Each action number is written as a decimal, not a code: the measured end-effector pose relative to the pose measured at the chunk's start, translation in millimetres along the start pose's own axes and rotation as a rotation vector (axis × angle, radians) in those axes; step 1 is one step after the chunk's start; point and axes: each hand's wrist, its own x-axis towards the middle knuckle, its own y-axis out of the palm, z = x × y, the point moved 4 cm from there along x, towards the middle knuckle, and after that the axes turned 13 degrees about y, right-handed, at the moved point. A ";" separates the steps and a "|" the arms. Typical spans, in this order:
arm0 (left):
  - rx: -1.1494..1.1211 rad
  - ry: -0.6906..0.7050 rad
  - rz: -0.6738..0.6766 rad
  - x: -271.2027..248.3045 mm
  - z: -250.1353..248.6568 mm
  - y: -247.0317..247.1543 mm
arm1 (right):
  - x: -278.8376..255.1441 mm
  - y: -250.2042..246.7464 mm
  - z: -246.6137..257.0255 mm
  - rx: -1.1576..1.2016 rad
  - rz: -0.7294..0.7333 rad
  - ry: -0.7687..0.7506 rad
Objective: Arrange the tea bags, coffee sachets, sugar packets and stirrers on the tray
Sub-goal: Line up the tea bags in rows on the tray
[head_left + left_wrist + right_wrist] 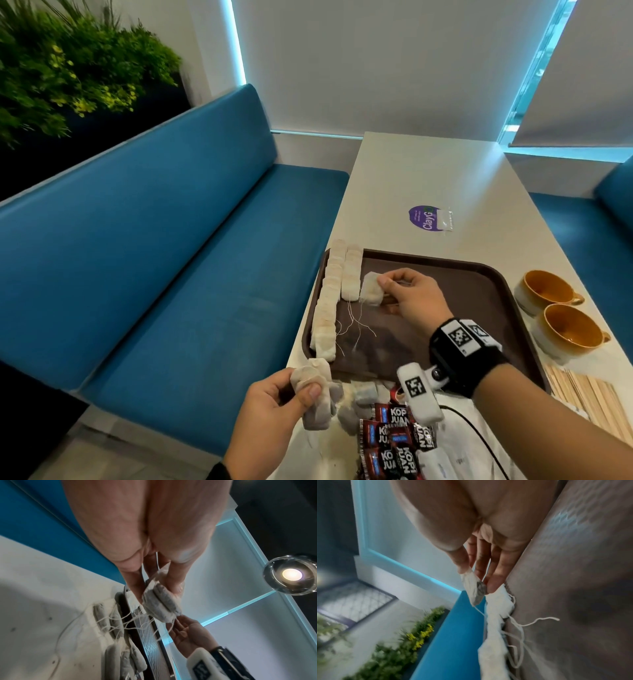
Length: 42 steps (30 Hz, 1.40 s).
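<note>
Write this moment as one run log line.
right hand: pinches tea bag over tray | left hand: holds spare tea bags | coffee sachets: off tray

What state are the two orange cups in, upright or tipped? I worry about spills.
Both orange cups stand upright on the table, right of the tray. Their insides look empty.

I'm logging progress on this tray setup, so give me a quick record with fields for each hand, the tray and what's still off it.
left hand: holds several tea bags
right hand: pinches one tea bag over the tray
tray: two rows of tea bags along its left side
off tray: coffee sachets, wooden stirrers
</note>
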 end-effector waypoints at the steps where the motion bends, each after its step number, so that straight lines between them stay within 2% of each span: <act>1: -0.001 -0.011 -0.011 0.6 0.2 -1.3 | 6.9 4.1 -2.8 -0.016 -0.002 0.010; 8: 0.020 -0.038 -0.022 0.0 1.0 -10.2 | 28.7 36.3 -24.8 -0.355 0.110 0.051; 13: 0.042 -0.083 -0.010 -2.4 1.2 -15.0 | 51.1 33.0 -26.0 -0.505 -0.078 0.026; 20: 0.049 -0.071 -0.002 -1.2 -0.9 -17.0 | 66.1 37.1 -13.5 -0.581 -0.114 0.069; 25: 0.056 -0.044 0.021 -1.3 -2.9 -11.7 | 69.3 36.1 -18.3 -0.514 -0.158 0.098; 29: 0.053 -0.054 0.035 -2.0 -1.2 -10.2 | 67.2 36.3 -24.9 -0.465 -0.114 0.178; 42: 0.060 -0.034 -0.010 -5.3 5.1 -13.8 | 46.4 26.2 -31.4 -0.567 -0.097 0.198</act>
